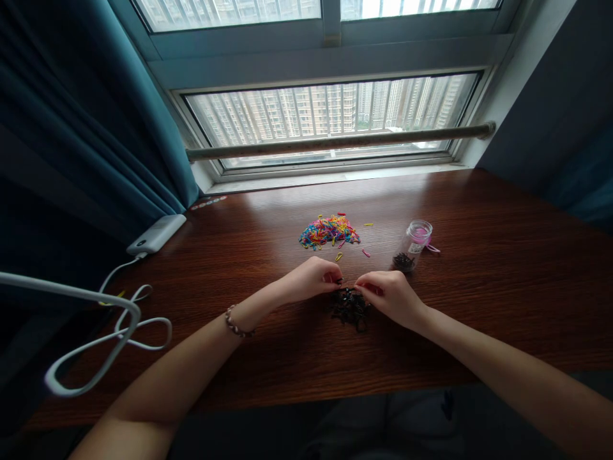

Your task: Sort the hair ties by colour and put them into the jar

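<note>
left hand [313, 278] is pinching a small dark piece [339, 281]; right hand [393, 295] is holding fingertips together, can't tell if on anything. dark pile [350, 309] is lying just person-side of both, no clear long axis, neither hand clearly nearer.

Small, glossy black bands [351, 309]: loose tangled heap, low on brown wooden tabletop [287, 358].

Left hand [315, 279] and right hand [390, 295] pinch, close together.
</note>
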The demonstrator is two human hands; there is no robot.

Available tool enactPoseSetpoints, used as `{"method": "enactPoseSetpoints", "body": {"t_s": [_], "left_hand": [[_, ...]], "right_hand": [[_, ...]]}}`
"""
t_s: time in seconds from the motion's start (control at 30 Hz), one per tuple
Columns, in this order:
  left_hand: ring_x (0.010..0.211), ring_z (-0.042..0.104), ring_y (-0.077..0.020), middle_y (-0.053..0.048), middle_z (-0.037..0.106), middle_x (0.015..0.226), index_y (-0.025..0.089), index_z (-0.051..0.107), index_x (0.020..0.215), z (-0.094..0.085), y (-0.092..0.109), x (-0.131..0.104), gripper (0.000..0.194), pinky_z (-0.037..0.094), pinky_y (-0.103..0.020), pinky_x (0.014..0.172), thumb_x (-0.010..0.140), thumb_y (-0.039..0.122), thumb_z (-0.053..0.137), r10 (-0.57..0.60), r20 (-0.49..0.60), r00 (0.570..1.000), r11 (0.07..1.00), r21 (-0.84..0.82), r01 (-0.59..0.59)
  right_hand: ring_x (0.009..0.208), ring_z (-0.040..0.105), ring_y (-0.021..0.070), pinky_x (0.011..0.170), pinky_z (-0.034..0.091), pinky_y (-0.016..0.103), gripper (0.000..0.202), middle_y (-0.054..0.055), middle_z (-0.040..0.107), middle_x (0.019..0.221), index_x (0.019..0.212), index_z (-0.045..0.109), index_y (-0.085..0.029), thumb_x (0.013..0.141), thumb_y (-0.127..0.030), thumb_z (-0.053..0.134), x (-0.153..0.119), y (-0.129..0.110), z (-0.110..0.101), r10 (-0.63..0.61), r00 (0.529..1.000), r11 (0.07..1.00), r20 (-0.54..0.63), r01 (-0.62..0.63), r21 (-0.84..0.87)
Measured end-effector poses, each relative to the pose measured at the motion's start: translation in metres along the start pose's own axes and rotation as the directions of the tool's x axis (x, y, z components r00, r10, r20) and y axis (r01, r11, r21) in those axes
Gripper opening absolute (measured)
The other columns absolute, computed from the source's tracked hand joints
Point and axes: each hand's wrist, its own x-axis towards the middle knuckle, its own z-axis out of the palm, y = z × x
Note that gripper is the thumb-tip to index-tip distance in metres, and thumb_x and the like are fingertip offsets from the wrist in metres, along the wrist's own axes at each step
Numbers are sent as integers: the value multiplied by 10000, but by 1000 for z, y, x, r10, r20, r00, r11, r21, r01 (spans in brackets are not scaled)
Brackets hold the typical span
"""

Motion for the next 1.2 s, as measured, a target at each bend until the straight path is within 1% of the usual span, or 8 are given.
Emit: {"method": "enactPoseSetpoints", "body": {"t_s": [0.13,0.3,0.4,0.47,0.57,0.8,0.97,1.2], "left_hand": [[616,514,-105,-31,611,721,161,679,780,5,5,1,144,371,-181,566,732,153,544,84,-16,996,994,72,-83],[644,531,-111,-44,605,781,176,678,871,-6,8,-5,184,392,-184,590,758,165,532,132,74,988,989,57,-136],[645,532,-111,-34,585,813,182,655,927,-9,6,-7,238,402,-182,577,692,191,622,117,142,983,992,20,-121],[653,531,-114,-21,572,810,190,651,919,-8,4,-7,287,407,-182,576,634,177,671,103,146,984,994,12,-105],[651,530,-112,-12,564,790,192,657,865,-10,4,-8,245,406,-182,571,626,139,662,92,142,985,995,12,-95],[628,531,-112,-18,599,783,167,662,813,-31,-8,-12,202,377,-182,536,617,121,653,38,161,986,997,66,-49],[568,517,-102,11,609,648,158,666,718,-25,-11,-9,153,347,-178,507,581,90,667,8,279,960,996,82,-32],[557,504,-80,3,605,640,134,664,706,-23,-2,-7,70,348,-159,518,664,120,609,35,259,965,997,59,-52]], "right_hand": [[602,571,124,548,408,212,149,22,659,706,769,647,-190,800,-239,509,0,0,0,1,1000,1000,-14,0,18],[605,575,125,546,405,209,142,22,660,708,770,645,-192,797,-236,513,0,0,0,3,1000,1000,-18,-3,21],[608,575,122,553,403,206,130,17,657,703,765,642,-190,793,-222,519,0,0,0,1,1000,1000,-16,-1,16],[606,573,120,558,402,206,125,15,655,701,764,642,-188,790,-214,523,0,0,-1,0,1000,1000,-16,0,16],[596,568,120,554,399,208,128,14,651,689,752,640,-189,791,-216,521,1,0,-1,1,1000,1000,-17,-1,10],[562,547,110,555,397,208,131,15,647,678,763,644,-181,793,-214,520,-1,-1,0,3,1000,1000,-19,-3,4],[584,549,107,558,397,201,122,12,648,696,768,644,-177,792,-212,529,-1,1,0,-6,1000,1000,-23,7,18],[577,545,99,562,390,196,120,3,646,688,759,643,-173,790,-222,538,0,2,1,4,999,1000,-34,-4,12]]}}
